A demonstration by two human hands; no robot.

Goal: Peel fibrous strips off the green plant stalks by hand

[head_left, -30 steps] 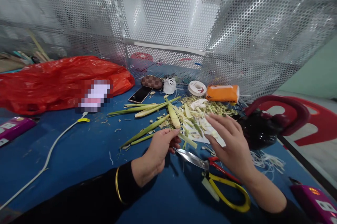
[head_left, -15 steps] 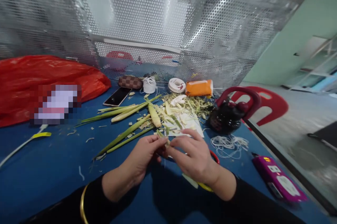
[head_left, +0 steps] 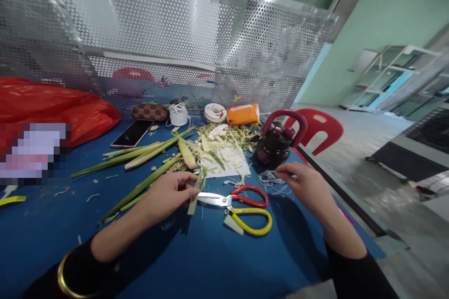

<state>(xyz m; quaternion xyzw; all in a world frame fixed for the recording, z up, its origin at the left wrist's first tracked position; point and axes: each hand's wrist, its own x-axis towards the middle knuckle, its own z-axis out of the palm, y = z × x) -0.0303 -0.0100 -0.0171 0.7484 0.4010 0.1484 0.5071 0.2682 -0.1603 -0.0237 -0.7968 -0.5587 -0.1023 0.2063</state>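
Observation:
My left hand (head_left: 167,194) is closed in a pinch on a pale green leaf strip (head_left: 194,196) just above the blue table (head_left: 196,261). My right hand (head_left: 304,183) is off to the right, its fingers pinched on the tangle of white string (head_left: 271,180) beside the dark teapot (head_left: 273,147). Between the two hands lie scissors (head_left: 238,205) with one red and one yellow handle, blades pointing left. Long green stalks (head_left: 140,154) and a heap of trimmed leaf scraps (head_left: 224,142) lie beyond my hands.
A red plastic bag (head_left: 52,107) fills the far left. A phone (head_left: 132,133), a checkered pouch (head_left: 150,112), a white string ball (head_left: 178,114), a tape roll (head_left: 215,112) and an orange packet (head_left: 242,114) line the perforated metal screen (head_left: 168,32). A red chair (head_left: 315,128) stands past the table's right edge.
My hands, which met over the leaf strip, have parted. The right hand went right to the white string, uncovering the scissors. The view has swung right.

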